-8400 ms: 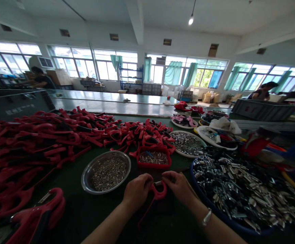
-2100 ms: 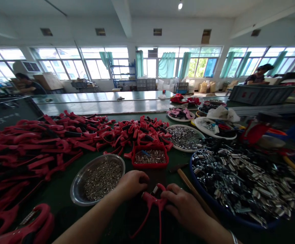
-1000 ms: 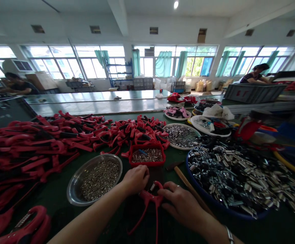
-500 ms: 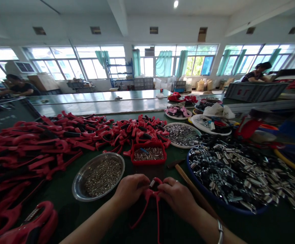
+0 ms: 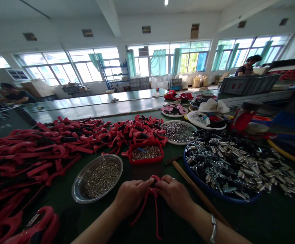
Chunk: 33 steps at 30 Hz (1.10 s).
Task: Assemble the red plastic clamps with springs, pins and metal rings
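Observation:
A red plastic clamp sits between my left hand and my right hand just above the dark green bench. Both hands grip its top end, and its two long thin legs hang down towards me. Fingers hide the clamp's head, so any metal part there cannot be seen. A steel bowl of small metal pieces lies just left of my left hand. A wooden-handled tool lies right of my right hand, which wears a metal bangle.
A large heap of red clamp parts covers the bench's left side. A red tray stands ahead, and a blue basin of metal clips to the right. Plates of parts stand beyond. Co-workers sit far off.
My hands have closed in on the clamp's top, covering the metal piece that showed there. The view has swung slightly left and the room appears tilted.

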Each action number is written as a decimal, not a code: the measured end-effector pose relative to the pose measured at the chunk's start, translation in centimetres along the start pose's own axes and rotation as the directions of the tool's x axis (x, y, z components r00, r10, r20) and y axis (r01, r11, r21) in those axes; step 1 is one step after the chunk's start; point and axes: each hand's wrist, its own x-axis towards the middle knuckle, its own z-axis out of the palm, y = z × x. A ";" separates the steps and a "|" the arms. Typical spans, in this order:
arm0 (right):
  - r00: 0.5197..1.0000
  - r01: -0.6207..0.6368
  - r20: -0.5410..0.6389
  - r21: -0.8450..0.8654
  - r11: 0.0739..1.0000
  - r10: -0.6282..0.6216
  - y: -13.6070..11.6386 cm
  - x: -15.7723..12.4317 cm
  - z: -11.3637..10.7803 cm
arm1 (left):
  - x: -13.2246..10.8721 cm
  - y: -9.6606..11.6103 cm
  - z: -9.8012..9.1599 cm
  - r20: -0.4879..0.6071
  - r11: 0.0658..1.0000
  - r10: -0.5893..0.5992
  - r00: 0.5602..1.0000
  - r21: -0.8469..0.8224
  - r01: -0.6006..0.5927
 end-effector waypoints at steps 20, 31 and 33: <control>1.000 0.016 -0.014 -0.023 1.000 -0.017 0.4 -0.1 0.7 | 0.3 1.0 -0.4 0.166 0.985 0.027 0.986 0.162 -0.055; 0.999 0.028 -0.018 -0.038 0.999 -0.029 0.4 -0.2 0.7 | -0.8 1.2 -0.7 0.181 0.989 0.013 0.983 0.140 -0.039; 0.999 0.017 -0.031 -0.055 0.998 -0.019 0.4 -0.3 0.9 | -1.1 1.3 -1.2 0.154 0.996 -0.032 0.987 0.089 0.019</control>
